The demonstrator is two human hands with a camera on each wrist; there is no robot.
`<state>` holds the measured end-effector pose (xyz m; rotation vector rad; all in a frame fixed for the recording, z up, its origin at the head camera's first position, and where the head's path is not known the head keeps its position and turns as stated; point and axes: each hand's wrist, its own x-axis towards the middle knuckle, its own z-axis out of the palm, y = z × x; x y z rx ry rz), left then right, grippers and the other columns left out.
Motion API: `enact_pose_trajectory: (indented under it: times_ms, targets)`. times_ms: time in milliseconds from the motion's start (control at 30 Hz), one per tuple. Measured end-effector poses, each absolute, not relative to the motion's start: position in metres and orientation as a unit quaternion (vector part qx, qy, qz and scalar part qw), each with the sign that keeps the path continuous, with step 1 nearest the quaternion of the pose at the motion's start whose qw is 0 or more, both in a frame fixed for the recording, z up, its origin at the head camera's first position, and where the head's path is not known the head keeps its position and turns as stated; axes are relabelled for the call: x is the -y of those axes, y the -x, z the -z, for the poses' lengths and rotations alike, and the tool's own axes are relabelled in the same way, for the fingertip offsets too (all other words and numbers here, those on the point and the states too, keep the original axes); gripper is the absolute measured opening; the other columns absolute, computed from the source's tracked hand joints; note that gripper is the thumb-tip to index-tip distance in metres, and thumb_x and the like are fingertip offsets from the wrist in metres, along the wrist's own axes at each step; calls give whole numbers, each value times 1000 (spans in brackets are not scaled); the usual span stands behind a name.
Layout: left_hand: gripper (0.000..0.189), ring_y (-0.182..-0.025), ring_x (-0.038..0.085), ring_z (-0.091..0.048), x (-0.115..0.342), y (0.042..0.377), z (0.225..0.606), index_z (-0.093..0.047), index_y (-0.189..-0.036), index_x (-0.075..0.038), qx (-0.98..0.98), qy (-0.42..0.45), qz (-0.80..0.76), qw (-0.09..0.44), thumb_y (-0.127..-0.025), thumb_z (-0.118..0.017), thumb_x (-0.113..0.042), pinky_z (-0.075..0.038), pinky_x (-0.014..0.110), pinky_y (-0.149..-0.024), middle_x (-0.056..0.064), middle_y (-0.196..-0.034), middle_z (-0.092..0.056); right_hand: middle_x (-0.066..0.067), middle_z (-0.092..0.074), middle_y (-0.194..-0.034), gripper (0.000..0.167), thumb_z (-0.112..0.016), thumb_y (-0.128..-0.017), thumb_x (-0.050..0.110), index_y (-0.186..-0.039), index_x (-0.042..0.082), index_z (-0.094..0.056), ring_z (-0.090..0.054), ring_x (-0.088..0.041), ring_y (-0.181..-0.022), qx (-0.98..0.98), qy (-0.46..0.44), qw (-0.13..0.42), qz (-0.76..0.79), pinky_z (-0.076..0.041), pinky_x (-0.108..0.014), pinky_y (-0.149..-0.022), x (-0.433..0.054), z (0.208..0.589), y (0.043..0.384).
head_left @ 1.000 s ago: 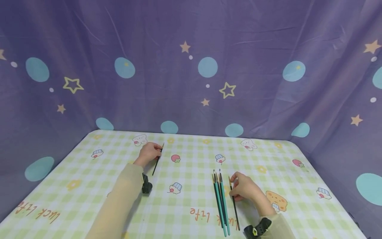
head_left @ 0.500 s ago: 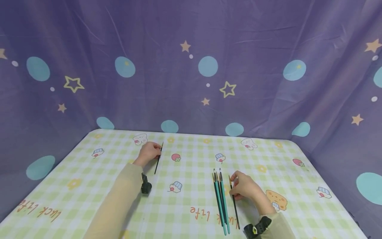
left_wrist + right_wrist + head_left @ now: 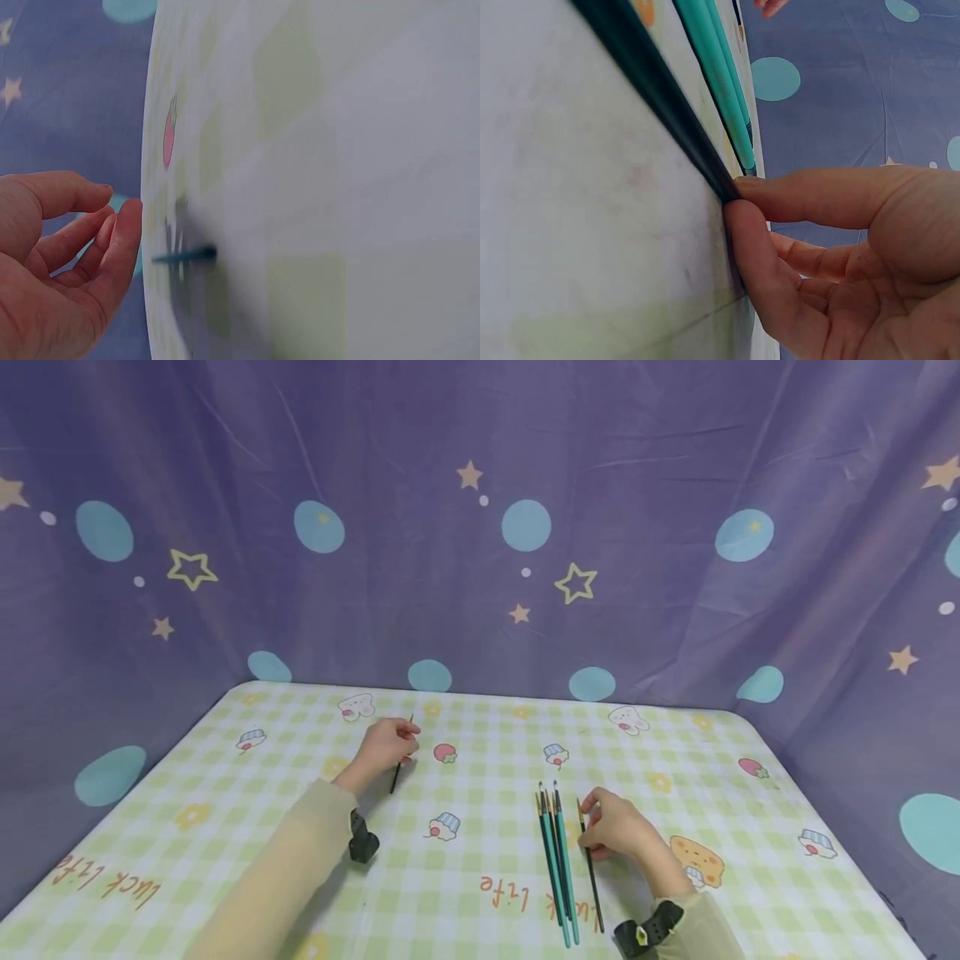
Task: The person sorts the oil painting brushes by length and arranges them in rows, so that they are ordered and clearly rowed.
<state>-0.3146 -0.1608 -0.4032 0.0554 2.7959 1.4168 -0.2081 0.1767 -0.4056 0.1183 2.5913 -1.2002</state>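
Note:
On the left side of the table a thin dark paintbrush [image 3: 395,779] lies on the cloth, partly hidden by my left hand [image 3: 385,746]. In the left wrist view a gap shows between the thumb and fingertips [image 3: 130,214], and the brush [image 3: 184,256] lies apart from them. My right hand [image 3: 617,827] pinches another dark paintbrush [image 3: 593,889] between thumb and forefinger, low against the cloth; the right wrist view shows this pinch on its dark handle [image 3: 664,105]. Just left of it lies a group of several teal and dark paintbrushes [image 3: 555,872], side by side, tips pointing away.
A green-and-white checked cloth [image 3: 480,793] with printed cupcakes and strawberries covers the table. Behind the far edge hangs a purple curtain [image 3: 420,593] with stars and blue spots. Both wrists carry a black strap-on device [image 3: 363,841].
My left hand has let go of its paintbrush, after tilting it slightly, and has shifted a little to the right, its fingers parted. My right hand keeps its pinch in the same place.

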Motion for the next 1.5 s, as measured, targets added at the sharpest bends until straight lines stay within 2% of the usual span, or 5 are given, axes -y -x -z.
enact_pose_trajectory:
  times_ms: [267, 533, 833, 1167, 1500]
  targets:
    - [25, -66, 21, -63, 133, 294, 406, -62, -104, 2, -875, -9, -484, 22, -79, -61, -2, -54, 29, -58, 13, -90, -60, -14, -50, -85, 36, -68, -70, -6, -98, 0, -47, -58, -18, -58, -895, -34, 148, 420, -52, -28, -51, -177, 406, 207]
    - [26, -59, 19, -64, 99, 277, 413, -61, -105, 1, -858, -47, -508, 53, -79, -61, -2, -54, 28, -55, 10, -87, -58, -13, -51, -83, 36, -68, -70, -5, -99, 0, -48, -57, -18, -58, -898, -41, 144, 415, -52, -28, -50, -177, 405, 208]
    - [30, -57, 21, -65, 64, 250, 416, -58, -106, 4, -845, -91, -519, 94, -80, -65, -10, -54, 28, -55, 9, -81, -61, -13, -50, -84, 36, -69, -69, -5, -98, 1, -47, -57, -18, -57, -899, -41, 143, 412, -52, -28, -50, -177, 407, 208]
    - [29, -51, 16, -60, 27, 232, 421, -57, -102, 3, -817, -87, -555, 131, -79, -68, -13, -53, 29, -50, 8, -80, -59, -13, -51, -85, 37, -68, -69, -5, -99, 2, -47, -57, -18, -57, -898, -44, 144, 413, -52, -27, -50, -177, 407, 209]
    - [27, -47, 15, -56, 2, 225, 424, -57, -90, -3, -847, -85, -514, 109, -72, -75, -11, -49, 25, -47, 3, -74, -54, -13, -51, -83, 36, -69, -70, -4, -99, 1, -47, -57, -18, -56, -898, -33, 141, 415, -52, -29, -49, -179, 407, 208]
